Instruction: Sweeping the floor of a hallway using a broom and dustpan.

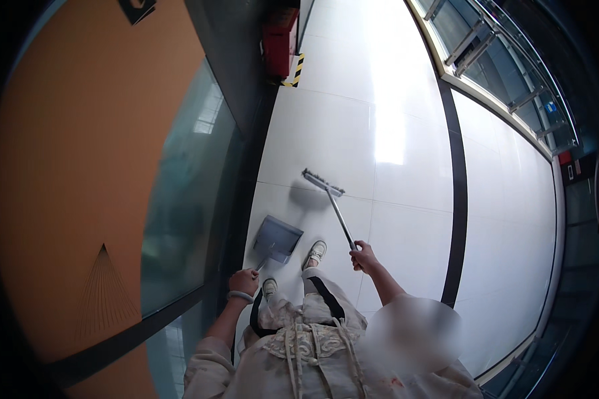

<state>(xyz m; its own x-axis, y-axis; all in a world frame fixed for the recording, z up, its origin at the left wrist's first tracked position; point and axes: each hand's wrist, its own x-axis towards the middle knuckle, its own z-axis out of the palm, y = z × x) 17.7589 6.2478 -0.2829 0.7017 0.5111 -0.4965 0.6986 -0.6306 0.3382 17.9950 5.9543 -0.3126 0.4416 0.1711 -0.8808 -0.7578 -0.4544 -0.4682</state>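
My left hand [244, 282] is closed round the handle of a grey dustpan [279, 238], whose pan is out in front of my left foot. In my right hand [362, 257] I grip the pole of a broom [340, 217]. The broom head [323, 182] is a narrow bar with dark bristles, farther out and to the right of the dustpan. It casts a shadow on the floor, and I cannot tell whether it touches the tiles. Both hands hold their handles at the upper ends.
Glossy white floor tiles [406, 179] stretch ahead, with a dark stripe [456, 199] on the right. Along the left runs a wall with an orange panel [87, 173] and glass. A red box [281, 43] stands by it near striped tape [299, 66]. At the right is a metal railing [532, 66].
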